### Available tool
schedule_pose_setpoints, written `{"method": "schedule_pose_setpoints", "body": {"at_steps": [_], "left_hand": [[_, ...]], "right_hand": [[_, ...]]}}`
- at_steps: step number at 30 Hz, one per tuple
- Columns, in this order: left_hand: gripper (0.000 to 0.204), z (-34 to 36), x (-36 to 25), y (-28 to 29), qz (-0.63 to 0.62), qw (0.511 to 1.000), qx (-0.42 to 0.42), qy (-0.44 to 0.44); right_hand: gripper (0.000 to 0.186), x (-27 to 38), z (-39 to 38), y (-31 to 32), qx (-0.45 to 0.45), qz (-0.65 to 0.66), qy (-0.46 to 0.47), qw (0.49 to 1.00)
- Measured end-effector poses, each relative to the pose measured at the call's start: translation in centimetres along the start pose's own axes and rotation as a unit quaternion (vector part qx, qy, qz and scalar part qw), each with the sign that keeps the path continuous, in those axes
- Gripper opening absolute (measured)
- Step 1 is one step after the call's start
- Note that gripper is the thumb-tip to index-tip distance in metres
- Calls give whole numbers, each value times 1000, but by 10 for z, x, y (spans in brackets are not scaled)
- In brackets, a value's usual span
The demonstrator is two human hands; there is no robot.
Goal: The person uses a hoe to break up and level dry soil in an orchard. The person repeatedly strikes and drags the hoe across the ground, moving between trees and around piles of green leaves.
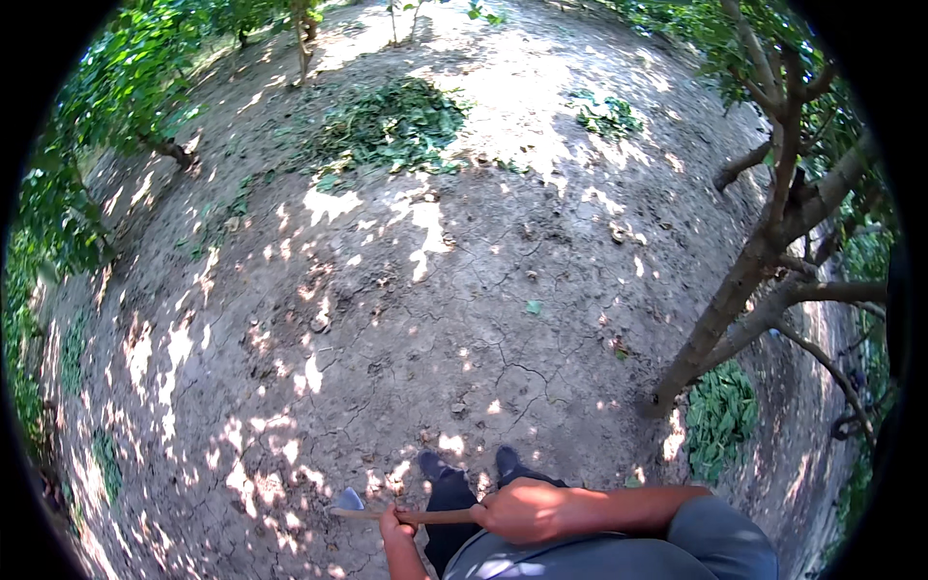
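Note:
Across the front of my body lies a hatchet [440,517] with a pale wooden handle. Its grey metal blade [349,500] is at the left end, with the edge side turned away from me. My left hand [395,523] is closed round the handle close to the blade. Farther right, my right hand [522,508] grips the handle toward its other end, hiding that end. The hatchet is held off the ground, above my dark shoes and trousers, touching nothing else that I can see.
To my right a tree trunk [720,314] forks into low branches. Beside its base is a heap of green leaves [721,419]. A larger leaf pile [396,126] and a smaller leaf pile [607,114] lie ahead on the cracked soil [454,319]. Leafy trees [126,87] line the left.

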State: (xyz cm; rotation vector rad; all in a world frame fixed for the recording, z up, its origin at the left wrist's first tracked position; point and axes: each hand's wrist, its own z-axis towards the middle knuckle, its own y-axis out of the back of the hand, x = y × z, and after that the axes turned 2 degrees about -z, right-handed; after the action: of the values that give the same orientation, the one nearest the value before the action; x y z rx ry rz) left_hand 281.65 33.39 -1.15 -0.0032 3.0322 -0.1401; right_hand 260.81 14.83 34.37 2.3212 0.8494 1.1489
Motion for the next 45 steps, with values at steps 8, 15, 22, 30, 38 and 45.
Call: {"method": "schedule_pose_setpoints", "body": {"at_steps": [8, 15, 22, 30, 38, 45], "left_hand": [[28, 39, -52, 4, -56, 996, -50, 49], [20, 50, -53, -11, -18, 995, -54, 84], [25, 48, -38, -37, 68, 992, -38, 97], [28, 60, -28, -67, 115, 992, -37, 50], [27, 10, 31, -166, 111, 993, 25, 20], [23, -8, 59, -238, 102, 988, 105, 56]], "right_hand": [[20, 15, 11, 36, -120, 26, -59, 991], [20, -7, 13, 47, -127, 145, -163, 967], [22, -55, -12, 4, -203, 212, -263, 919], [33, -76, -48, -6, -188, 252, -301, 901], [40, -100, -110, 10, -283, 314, -319, 849], [34, -85, -145, 58, -352, 229, -228, 878]]}}
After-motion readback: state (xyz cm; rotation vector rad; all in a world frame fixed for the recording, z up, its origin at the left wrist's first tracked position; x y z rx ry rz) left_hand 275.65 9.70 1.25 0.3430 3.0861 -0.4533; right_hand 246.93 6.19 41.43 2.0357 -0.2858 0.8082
